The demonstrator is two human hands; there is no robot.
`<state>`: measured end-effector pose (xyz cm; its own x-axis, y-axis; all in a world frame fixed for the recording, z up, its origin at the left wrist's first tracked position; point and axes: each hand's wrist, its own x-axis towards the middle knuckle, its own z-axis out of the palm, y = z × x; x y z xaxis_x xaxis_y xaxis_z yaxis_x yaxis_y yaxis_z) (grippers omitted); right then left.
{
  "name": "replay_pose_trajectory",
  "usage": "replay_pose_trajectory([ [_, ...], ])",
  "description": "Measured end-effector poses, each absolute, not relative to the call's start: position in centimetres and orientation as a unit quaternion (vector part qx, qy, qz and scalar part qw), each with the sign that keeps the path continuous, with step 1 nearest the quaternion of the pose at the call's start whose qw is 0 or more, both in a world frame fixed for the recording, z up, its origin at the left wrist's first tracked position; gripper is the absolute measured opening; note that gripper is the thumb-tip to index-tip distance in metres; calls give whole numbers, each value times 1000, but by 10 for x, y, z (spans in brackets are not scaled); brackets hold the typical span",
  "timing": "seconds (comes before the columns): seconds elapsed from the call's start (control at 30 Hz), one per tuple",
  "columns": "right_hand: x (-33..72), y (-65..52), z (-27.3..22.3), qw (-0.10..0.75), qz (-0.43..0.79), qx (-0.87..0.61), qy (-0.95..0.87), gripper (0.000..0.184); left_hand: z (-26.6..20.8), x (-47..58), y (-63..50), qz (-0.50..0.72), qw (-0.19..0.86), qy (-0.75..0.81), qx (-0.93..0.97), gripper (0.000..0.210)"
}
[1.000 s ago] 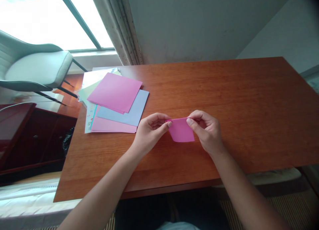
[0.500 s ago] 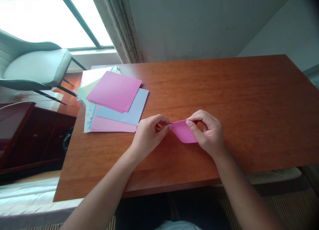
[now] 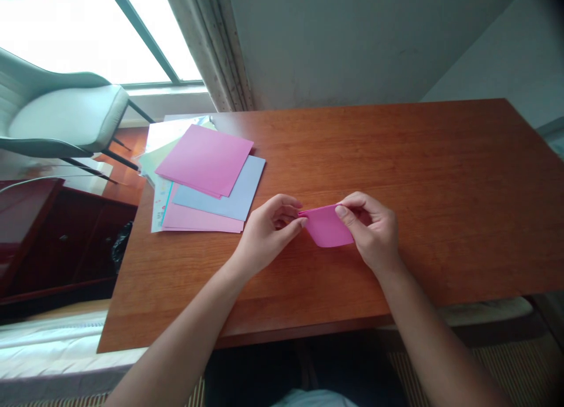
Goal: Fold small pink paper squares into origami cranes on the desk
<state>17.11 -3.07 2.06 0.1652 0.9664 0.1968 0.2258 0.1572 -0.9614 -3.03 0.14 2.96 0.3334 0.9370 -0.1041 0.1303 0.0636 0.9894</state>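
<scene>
A small folded piece of pink paper (image 3: 329, 228) is held between my two hands, a little above the wooden table (image 3: 418, 178). My left hand (image 3: 275, 225) has its thumb and fingertips at the paper's upper left corner, pinching it. With thumb on the near face and fingers behind, my right hand (image 3: 373, 229) grips the paper's upper right edge. The paper's long upper edge shows as a fold or layered edge, and its lower edge hangs toward me. Part of its right side is hidden by my right hand.
Left of my hands lies a stack of sheets: pink paper (image 3: 207, 160) on top, grey-blue paper (image 3: 227, 195) and lighter pink paper (image 3: 198, 221) beneath. A pale chair (image 3: 66, 116) stands past the table's left end, near the window and a curtain (image 3: 211, 49).
The pink paper has risen slightly and shows more of its face. My right hand has shifted a little outward, and the left fingers have loosened slightly at the corner.
</scene>
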Motion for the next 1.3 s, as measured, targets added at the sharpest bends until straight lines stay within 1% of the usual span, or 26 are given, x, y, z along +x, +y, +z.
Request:
replay_pose_trajectory([
  [0.1,171,-30,19,552,383,-536,-512,12,30,-26,0,384,625,450,509,24],
  [0.2,170,-30,20,557,391,-530,-506,11,32,-24,-1,409,647,451,458,27],
  [0.33,169,-30,21,551,396,-523,-516,9,34,-24,-1,432,664,442,421,25],
  [0.67,170,-31,20,540,406,-514,-528,9,35,-27,-1,451,652,447,415,24],
  [0.83,171,-31,19,537,425,-509,-522,9,34,-28,-1,438,631,445,459,22],
  [0.93,171,-31,18,532,444,-507,-512,10,32,-30,0,434,605,444,499,22],
  [1.1,172,-30,17,518,450,-516,-513,9,29,-29,-1,441,539,482,531,23],
  [1.3,172,-31,18,539,428,-528,-498,10,27,-25,-3,398,590,468,524,26],
])
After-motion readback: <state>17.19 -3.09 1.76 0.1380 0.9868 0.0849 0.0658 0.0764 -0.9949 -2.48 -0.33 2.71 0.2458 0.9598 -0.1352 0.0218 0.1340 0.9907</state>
